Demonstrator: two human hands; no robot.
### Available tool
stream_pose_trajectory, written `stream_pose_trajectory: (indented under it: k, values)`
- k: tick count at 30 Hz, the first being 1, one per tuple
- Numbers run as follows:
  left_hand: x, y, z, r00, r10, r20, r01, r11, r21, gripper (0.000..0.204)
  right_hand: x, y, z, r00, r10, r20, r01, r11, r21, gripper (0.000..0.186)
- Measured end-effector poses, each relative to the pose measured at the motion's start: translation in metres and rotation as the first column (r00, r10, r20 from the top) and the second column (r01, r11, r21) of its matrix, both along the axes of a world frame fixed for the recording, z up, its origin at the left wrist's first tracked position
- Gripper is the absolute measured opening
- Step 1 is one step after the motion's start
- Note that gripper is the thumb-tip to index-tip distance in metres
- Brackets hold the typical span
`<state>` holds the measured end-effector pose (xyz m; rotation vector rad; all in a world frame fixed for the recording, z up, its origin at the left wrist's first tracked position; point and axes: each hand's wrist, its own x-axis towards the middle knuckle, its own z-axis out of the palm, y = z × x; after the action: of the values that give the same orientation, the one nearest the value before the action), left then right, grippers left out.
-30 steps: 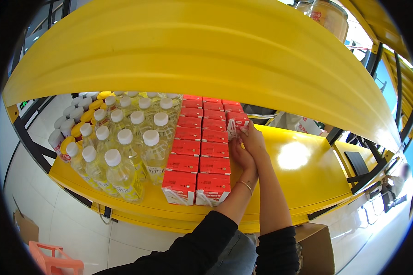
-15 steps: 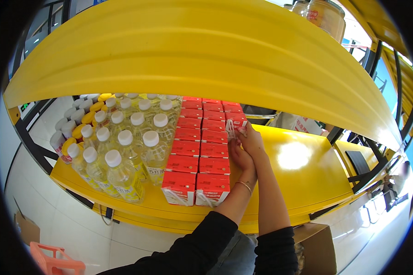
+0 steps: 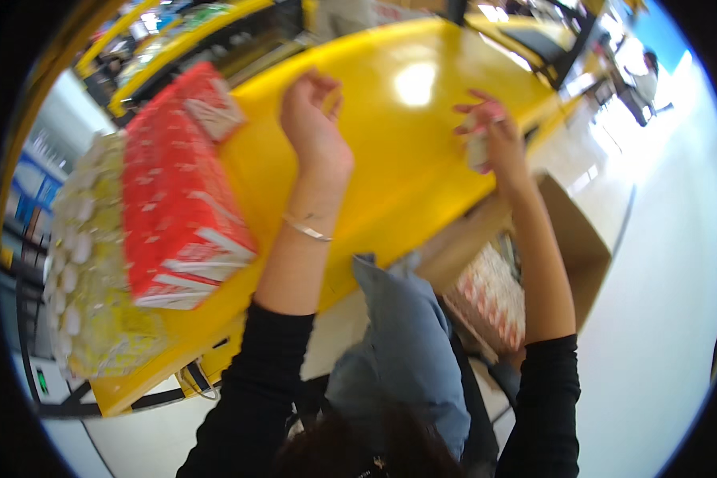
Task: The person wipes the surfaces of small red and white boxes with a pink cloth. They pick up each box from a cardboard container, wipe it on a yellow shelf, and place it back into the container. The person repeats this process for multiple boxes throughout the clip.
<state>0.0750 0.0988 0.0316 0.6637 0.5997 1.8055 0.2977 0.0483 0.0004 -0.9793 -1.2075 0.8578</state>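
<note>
Over the yellow shelf (image 3: 390, 159), my left hand (image 3: 312, 119) is raised with its fingers loosely curled and apart, and nothing shows in it. Farther right, my right hand (image 3: 499, 142) closes around a small pale object (image 3: 476, 150), too blurred to name. Rows of red-and-white cartons (image 3: 179, 191) stand on the shelf left of my left hand. A carton (image 3: 213, 115) at the far end of the right-hand row sits closest to that hand, apart from it.
Clear bottles with white caps (image 3: 76, 247) crowd the shelf's left end. Below my right forearm stands an open cardboard box (image 3: 577, 247) holding red-and-white packs (image 3: 494, 295). Black rack posts rise beyond the shelf, and a person (image 3: 647, 80) is far off at the right.
My hands have left the far carton and moved apart, the right one toward the shelf's front edge. The view has swung right and down, bringing the cardboard box's contents into sight.
</note>
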Motion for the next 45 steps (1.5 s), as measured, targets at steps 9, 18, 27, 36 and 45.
stream_pose_trajectory:
  k: [9,18,27,36,45]
  values:
    - [0.111,-0.107,-0.121,0.227,-0.220,-0.949,0.721,0.693,0.012,0.021,0.185,-0.221,-0.270,0.741,-0.667,-0.081,0.523,0.647,-0.555,0.038]
    - [0.142,-0.071,-0.265,-0.459,-0.548,-0.699,0.551,0.441,-0.708,0.039,0.128,-0.330,-0.501,0.998,-0.059,-0.026,-0.010,0.253,-0.967,0.037]
    - [0.179,-0.072,-0.301,-0.482,-0.505,-0.716,0.640,0.355,-0.681,0.039,0.080,-0.304,-0.630,0.926,-0.238,0.292,0.306,0.022,-0.952,0.026]
    - [0.205,-0.060,-0.267,-0.494,-0.753,-0.434,0.570,0.096,-0.816,0.022,0.075,-0.284,-0.670,0.435,-0.888,-0.147,-0.061,0.134,-0.989,0.024]
    - [0.227,-0.104,-0.291,-0.526,-0.508,-0.682,0.758,0.085,-0.647,0.029,0.093,-0.296,-0.669,0.679,-0.724,-0.120,-0.280,-0.104,-0.954,0.041]
